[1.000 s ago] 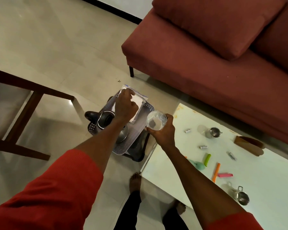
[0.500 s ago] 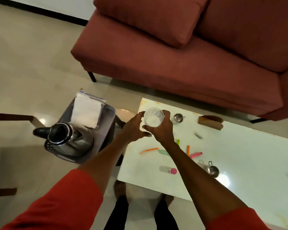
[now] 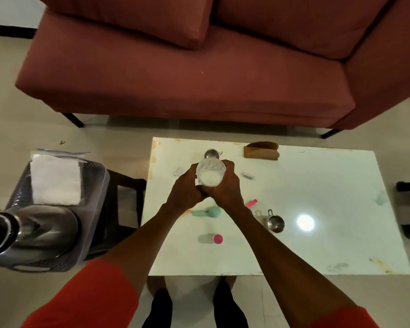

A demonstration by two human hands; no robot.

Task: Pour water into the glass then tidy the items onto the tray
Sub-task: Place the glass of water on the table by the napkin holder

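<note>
Both hands wrap a clear glass [image 3: 210, 175] above the white table [image 3: 317, 209], the left hand [image 3: 186, 189] curled round one side and the right hand [image 3: 226, 188] round the other. To the left, a steel kettle [image 3: 31, 233] and a folded white cloth [image 3: 55, 183] sit on the grey tray [image 3: 95, 209].

Both forearms extend forward, bare from the elbow, with orange-red sleeves at the upper arms. They converge at the centre of the view. Left hand [image 3: 184, 189] and right hand [image 3: 225, 188] meet at the heels of the palms, with fingers curled upward around the glass [image 3: 210, 173], one hand on each side. Wrists roughly level. Feet visible below, standing apart.
</note>
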